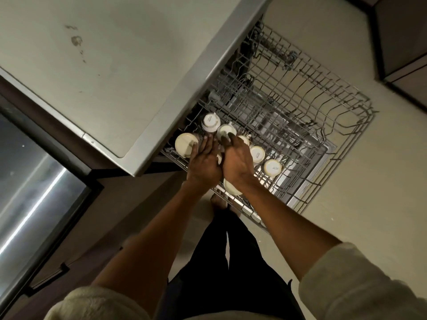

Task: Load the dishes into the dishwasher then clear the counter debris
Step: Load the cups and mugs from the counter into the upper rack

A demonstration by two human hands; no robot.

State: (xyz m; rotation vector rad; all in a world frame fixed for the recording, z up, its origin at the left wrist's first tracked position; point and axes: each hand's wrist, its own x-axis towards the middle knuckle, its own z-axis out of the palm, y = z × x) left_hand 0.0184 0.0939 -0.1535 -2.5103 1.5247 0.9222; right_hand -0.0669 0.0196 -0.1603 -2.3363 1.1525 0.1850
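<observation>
The dishwasher's wire rack [323, 116] is pulled out below the counter edge. Several white cups stand upside down along its near left side, among them a wide cup [186, 144], a tall cup [209, 122] and two cups [272, 167] to the right. My left hand [203, 161] reaches over the rack with its fingers straight, beside the wide cup. My right hand [236, 161] lies close against it, fingertips curled onto the base of an upturned white cup [226, 131]. Another white piece [232, 189] shows under my right wrist, and whatever lies beneath the hands is hidden.
The pale counter [104, 72] at upper left carries brown smears and crumbs [76, 40]. A shiny steel appliance front [34, 181] is at the left. The far and right parts of the rack hold only bare wires. Dark cabinets [404, 42] stand at upper right above the tiled floor.
</observation>
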